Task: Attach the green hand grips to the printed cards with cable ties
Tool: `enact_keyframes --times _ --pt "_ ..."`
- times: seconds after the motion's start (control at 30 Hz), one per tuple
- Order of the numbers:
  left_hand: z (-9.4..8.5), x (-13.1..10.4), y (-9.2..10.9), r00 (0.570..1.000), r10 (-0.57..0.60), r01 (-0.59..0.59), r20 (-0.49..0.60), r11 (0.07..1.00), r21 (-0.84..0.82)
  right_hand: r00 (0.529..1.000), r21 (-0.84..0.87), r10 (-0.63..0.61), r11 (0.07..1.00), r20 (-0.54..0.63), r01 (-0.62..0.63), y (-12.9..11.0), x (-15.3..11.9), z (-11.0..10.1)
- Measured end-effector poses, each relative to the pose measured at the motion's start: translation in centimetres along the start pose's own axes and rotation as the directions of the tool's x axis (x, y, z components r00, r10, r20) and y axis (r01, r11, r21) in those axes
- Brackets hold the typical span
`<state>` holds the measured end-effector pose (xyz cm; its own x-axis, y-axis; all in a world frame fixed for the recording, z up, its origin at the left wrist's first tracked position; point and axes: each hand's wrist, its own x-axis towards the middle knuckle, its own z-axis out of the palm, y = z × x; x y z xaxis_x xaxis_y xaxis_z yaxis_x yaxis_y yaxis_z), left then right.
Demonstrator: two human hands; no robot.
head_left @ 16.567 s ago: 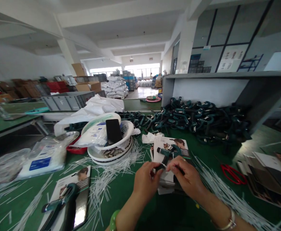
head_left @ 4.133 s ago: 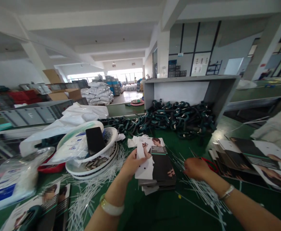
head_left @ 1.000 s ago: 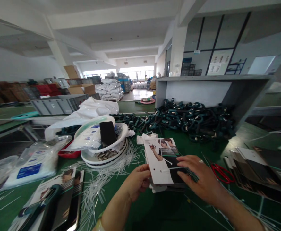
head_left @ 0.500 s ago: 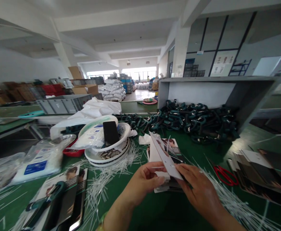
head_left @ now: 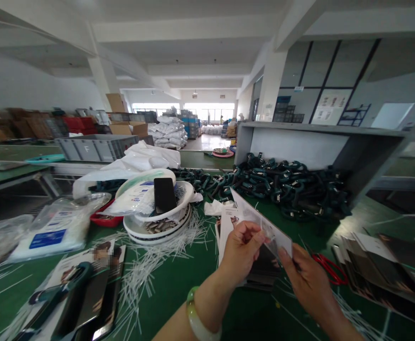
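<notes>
My right hand point(head_left: 309, 274) grips the lower right edge of a folded printed card point(head_left: 249, 210), thumb on its near face and fingers behind. The card tilts up above a stack of printed cards point(head_left: 264, 267). In front of its face, my left hand point(head_left: 241, 248) is closed, thumb and finger pinched; what they hold is too small to make out. A crumpled white tissue point(head_left: 217, 207) lies just beyond the stack. Red-handled scissors point(head_left: 330, 269) rest to the right, partly behind my right hand.
Dark green clamp-like tools point(head_left: 285, 182) are heaped before a grey bin point(head_left: 321, 127). White plastic strips point(head_left: 157, 258) are strewn on the green table. At left are stacked bowls point(head_left: 157, 237) with a phone point(head_left: 164, 195), and a tool on cards point(head_left: 61, 289). More cards point(head_left: 378, 274) lie right.
My left hand has moved up and away from the card's lower end to its face, now pinched. The card has shifted right with my right hand and turned. The view has tilted slightly upward.
</notes>
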<state>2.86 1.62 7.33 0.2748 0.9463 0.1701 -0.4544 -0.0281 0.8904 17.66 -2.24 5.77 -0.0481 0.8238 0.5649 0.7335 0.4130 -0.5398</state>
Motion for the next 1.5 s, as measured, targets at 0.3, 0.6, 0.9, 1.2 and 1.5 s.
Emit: enact_keyframes --times 0.3,0.6,0.9,1.2,1.5 --pt "0.0 -0.7 1.2 0.985 -0.159 0.153 0.063 0.985 0.08 0.999 0.022 0.02 1.0 0.026 -0.02 0.4 -0.1 0.4" --pt "-0.3 -0.7 1.4 0.992 -0.127 0.128 -0.024 0.991 0.031 0.961 -0.294 -0.275 0.919 -0.003 0.262 0.5 -0.7 1.1" --pt "-2.9 -3.4 2.3 0.992 0.058 -0.02 -0.113 0.95 0.312 0.881 -0.629 -0.414 0.627 0.23 0.459 -0.8 -1.2 1.9" --pt "-7.5 -1.7 0.6 0.983 -0.025 0.121 -0.184 0.836 0.535 0.886 -0.459 -0.281 0.773 0.37 0.437 -2.0 -0.5 1.6" --pt "-9.1 -0.4 -3.3 0.946 0.26 0.027 -0.196 0.539 0.842 0.727 -0.786 0.613 0.595 0.309 -0.168 13.6 2.1 -3.8"
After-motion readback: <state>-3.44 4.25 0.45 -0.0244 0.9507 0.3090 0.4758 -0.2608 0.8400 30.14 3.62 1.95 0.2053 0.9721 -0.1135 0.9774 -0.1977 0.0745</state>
